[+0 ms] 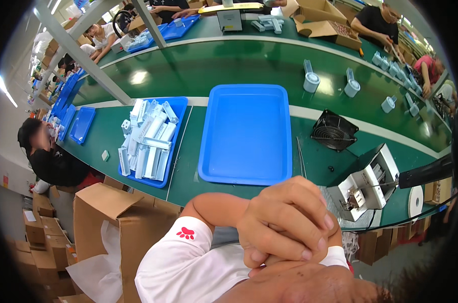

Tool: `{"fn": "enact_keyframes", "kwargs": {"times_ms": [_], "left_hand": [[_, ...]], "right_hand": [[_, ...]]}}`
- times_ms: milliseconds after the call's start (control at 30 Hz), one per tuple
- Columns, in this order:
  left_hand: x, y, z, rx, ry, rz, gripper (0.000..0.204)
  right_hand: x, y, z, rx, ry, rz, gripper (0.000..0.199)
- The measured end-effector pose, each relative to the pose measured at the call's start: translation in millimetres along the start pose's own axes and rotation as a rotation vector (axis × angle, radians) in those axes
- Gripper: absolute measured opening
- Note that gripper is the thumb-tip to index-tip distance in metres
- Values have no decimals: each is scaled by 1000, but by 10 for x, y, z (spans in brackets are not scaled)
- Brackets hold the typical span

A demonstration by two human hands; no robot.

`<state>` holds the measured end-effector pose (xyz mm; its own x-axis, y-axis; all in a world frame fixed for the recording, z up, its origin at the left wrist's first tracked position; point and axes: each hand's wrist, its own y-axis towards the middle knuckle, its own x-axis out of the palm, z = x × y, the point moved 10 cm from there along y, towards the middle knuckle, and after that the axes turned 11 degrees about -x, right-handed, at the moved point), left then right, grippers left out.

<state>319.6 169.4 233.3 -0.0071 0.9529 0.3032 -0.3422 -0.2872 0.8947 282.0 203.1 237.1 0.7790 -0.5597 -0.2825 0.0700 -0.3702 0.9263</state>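
Close to the camera, my left hand (pixel 284 219) is raised in front of my chest with its fingers curled closed. Whatever lies inside them is hidden. My right arm bends in behind it, and its hand is covered by the left, so its fingers do not show. Just beyond my hands a blue tray (pixel 245 134) lies on the green table, its flat bottom in plain sight. Left of it, a second blue tray (pixel 174 146) holds a heap of pale blue and white plastic parts (pixel 147 136). Neither tray is touched by my hands.
A black fan (pixel 335 130) and a white open-sided machine (pixel 366 187) stand at right. Beyond runs a green conveyor (pixel 239 63) carrying pale blue cup-shaped parts (pixel 311 82). Cardboard boxes (pixel 97 212) crowd the lower left. Other people (pixel 383 25) work across and at left.
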Motion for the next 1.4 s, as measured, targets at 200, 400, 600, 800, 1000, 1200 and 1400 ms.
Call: {"fn": "enact_keyframes", "kwargs": {"times_ms": [200, 400, 600, 800, 1000, 1200, 1400], "left_hand": [[-34, -27, -30, 97, 85, 165, 54], [-25, 3, -60, 95, 44, 162, 52], [-129, 204, -163, -112, 59, -11, 36], [-2267, 582, -1443, -616, 678, 433, 16], [-4371, 450, -2455, -916, 1715, 206, 31], [-4501, 675, -3322, -749, 2242, -403, 72], [-4242, 551, -4070, -524, 2134, -1063, 84]], "right_hand": [[-56, -6, -88, -34, 26, 8, 19], [-73, 0, -192, -57, 54, -17, 20], [-105, 70, -336, -103, 104, -36, 20], [-102, 126, -315, -128, 294, -144, 17], [-429, 136, -218, -69, 352, -252, 15], [-1194, 43, -7, -163, 264, -168, 7], [-1754, -246, 47, -21, -255, 272, 12]]}}
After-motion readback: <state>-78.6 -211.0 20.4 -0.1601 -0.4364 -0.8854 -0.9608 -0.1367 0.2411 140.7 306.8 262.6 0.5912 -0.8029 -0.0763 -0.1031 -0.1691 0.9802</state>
